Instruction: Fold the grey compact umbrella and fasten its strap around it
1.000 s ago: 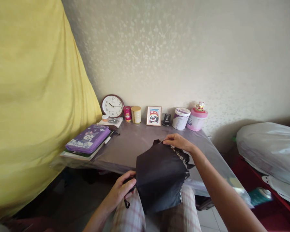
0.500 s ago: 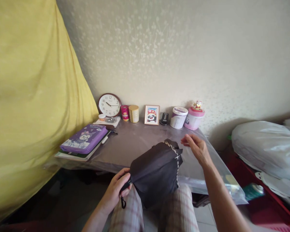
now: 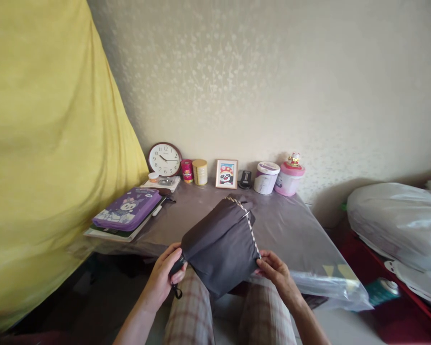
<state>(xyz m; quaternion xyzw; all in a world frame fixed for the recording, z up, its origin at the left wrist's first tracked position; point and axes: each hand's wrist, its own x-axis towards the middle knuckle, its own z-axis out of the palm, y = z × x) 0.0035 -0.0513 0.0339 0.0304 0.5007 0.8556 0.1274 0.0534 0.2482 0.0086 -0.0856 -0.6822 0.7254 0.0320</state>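
Note:
A dark grey folding umbrella [image 3: 218, 244], its canopy loose and bunched, lies slanted above my knees, partly in front of the table edge. Its far rim carries a black-and-white checked trim. My left hand [image 3: 168, 268] is closed around the short black handle [image 3: 178, 264], from which a small wrist loop [image 3: 177, 291] hangs. At the canopy's right corner, my right hand [image 3: 274, 270] pinches the fabric by the trim between thumb and fingers.
The table [image 3: 287, 235] has a clear plastic cover. A purple case [image 3: 127, 208] rests on books at left. Along the wall stand a clock [image 3: 165, 159], a picture frame [image 3: 226, 174] and tubs [image 3: 266, 178]. A white bag [image 3: 398, 223] bulges at right.
My right hand has come down from above the table and taken hold of the canopy's edge. The umbrella and my left hand have shifted slightly left.

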